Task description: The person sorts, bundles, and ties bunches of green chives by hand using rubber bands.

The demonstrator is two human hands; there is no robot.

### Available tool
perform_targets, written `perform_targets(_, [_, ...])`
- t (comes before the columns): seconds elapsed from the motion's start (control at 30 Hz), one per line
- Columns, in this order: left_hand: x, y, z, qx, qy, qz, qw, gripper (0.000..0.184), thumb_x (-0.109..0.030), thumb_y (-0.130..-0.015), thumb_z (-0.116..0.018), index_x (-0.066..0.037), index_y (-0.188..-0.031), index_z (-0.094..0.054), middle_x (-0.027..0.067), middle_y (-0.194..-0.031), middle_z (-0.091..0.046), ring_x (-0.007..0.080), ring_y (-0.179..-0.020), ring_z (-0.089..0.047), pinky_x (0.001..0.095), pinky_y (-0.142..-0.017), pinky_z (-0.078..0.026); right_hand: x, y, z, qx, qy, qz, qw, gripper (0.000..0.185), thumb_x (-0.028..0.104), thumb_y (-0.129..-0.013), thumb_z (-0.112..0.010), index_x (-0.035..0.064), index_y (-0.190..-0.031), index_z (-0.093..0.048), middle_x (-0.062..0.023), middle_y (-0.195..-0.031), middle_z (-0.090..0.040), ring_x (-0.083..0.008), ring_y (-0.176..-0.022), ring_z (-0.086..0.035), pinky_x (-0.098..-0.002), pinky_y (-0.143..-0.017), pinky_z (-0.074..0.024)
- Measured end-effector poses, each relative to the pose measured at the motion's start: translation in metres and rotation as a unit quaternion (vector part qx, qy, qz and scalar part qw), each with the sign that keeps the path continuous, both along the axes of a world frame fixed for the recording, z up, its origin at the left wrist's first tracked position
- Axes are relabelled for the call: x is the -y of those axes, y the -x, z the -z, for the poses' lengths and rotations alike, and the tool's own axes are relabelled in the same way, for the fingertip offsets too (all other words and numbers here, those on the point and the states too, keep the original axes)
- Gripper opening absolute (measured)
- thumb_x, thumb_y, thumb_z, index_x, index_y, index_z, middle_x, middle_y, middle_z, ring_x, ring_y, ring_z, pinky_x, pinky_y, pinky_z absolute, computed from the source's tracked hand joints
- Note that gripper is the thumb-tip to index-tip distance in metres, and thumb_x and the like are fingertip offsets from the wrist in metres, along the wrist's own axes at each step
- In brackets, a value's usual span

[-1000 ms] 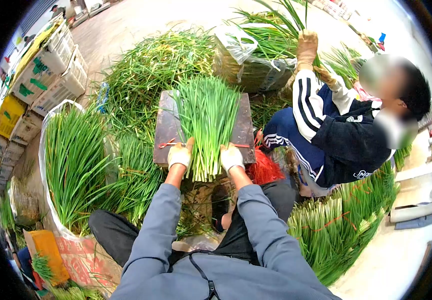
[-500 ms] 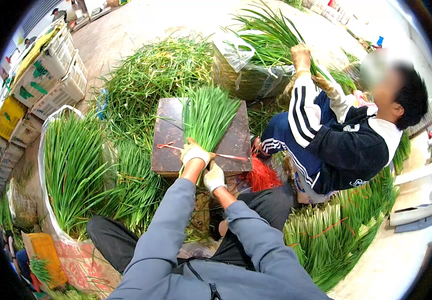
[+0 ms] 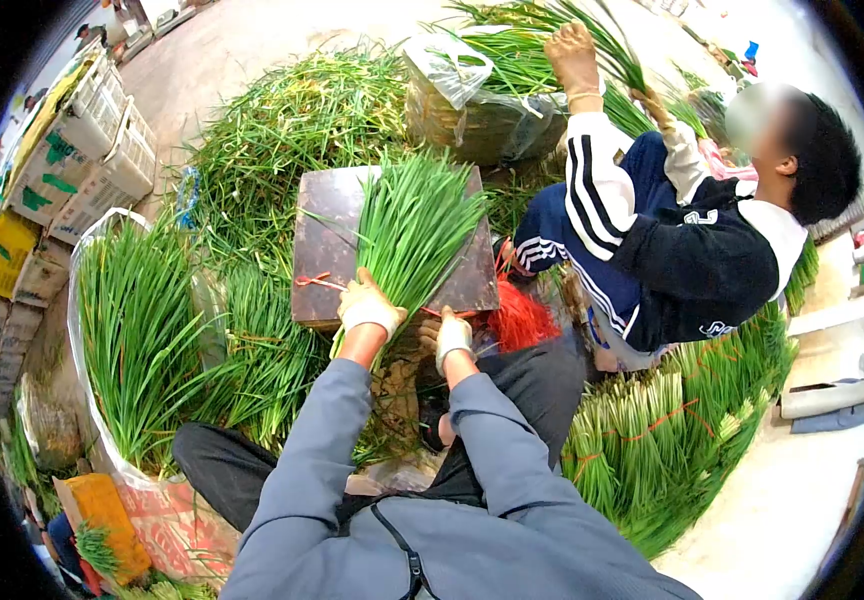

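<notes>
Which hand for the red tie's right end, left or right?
Right, I'd say. The right hand is at that end of the red tie and looks clear of the bunch; the left hand is around the stems, so using it would likely loosen them.

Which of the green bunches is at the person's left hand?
The bunch lying on the dark board, its stem end under the left hand; no other bunch lies on that board.

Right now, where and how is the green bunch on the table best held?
Probably grip the green bunch around its stem end, from the near side, where the left hand is: it narrows there, while the leaves fan out.
</notes>
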State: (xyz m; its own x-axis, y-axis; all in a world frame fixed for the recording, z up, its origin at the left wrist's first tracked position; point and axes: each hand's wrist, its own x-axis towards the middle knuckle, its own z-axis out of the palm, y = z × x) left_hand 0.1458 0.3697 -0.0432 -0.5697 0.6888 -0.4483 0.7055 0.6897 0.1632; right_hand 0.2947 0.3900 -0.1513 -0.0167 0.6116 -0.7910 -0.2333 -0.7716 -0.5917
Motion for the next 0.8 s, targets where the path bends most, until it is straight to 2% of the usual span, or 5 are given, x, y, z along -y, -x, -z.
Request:
perform_targets(0.13, [0.002,0.000,0.002,0.007,0.005,-0.003,1.000,0.117,-0.052,-0.066,-0.085,-0.003,-0.153,-0.024,0.0205,-0.138,-0.050,0.0346,-0.127,-0.052,0.0417,-0.102,-0.049,-0.005,-0.050,0.132,-0.371,-0.023,-0.020,0.928,0.029,0.033,-0.101,-0.055,0.0045,-0.105,-0.057,-0.0136,-0.088,-0.069,-0.0225,-0.064,-0.064,-0.0333,-0.049,-0.0504])
perform_targets(0.2, [0.005,0.002,0.005,0.017,-0.012,-0.006,1.000,0.122,-0.055,-0.062,-0.085,-0.005,-0.154,-0.022,0.0235,-0.142,-0.046,0.0377,-0.130,-0.048,0.0416,-0.107,-0.045,0.008,-0.023,0.114,0.191,-0.275,0.001,0.942,0.020,0.021,-0.095,-0.066,0.0028,-0.102,-0.061,-0.0095,-0.085,-0.069,-0.0200,-0.073,-0.063,-0.0332,-0.065,-0.0505])
perform_targets(0.53, [0.032,0.113,0.057,0.371,-0.355,-0.257,0.819,0.068,-0.041,-0.074,-0.084,0.005,-0.119,-0.062,0.0244,-0.108,-0.070,0.0349,-0.101,-0.069,0.0414,-0.090,-0.054,-0.008,0.030,-0.002,0.034,-0.355,-0.074,0.931,0.016,0.015,-0.084,-0.080,0.0004,-0.088,-0.073,-0.0008,-0.081,-0.069,-0.0098,-0.071,-0.060,-0.0250,-0.066,-0.0483])
perform_targets(0.67, [0.026,0.115,0.064,0.104,-0.307,-0.347,0.880,0.030,-0.009,-0.083,-0.074,0.009,-0.103,-0.062,0.0232,-0.104,-0.071,0.0299,-0.078,-0.072,0.0385,-0.070,-0.058,-0.004,0.040,-0.009,-0.009,-0.374,-0.049,0.926,0.017,0.010,-0.081,-0.082,-0.0004,-0.089,-0.072,-0.0008,-0.082,-0.070,-0.0095,-0.070,-0.059,-0.0243,-0.065,-0.0479])
perform_targets(0.8, [0.000,0.128,0.097,0.509,-0.378,-0.423,0.647,0.009,0.002,-0.085,-0.066,0.004,-0.092,-0.062,0.0170,-0.076,-0.068,0.0228,-0.049,-0.060,0.0341,-0.042,-0.044,-0.002,0.038,-0.025,0.071,-0.394,-0.071,0.914,0.016,0.009,-0.082,-0.081,-0.0008,-0.089,-0.071,-0.0009,-0.083,-0.070,-0.0100,-0.073,-0.061,-0.0243,-0.067,-0.0502])
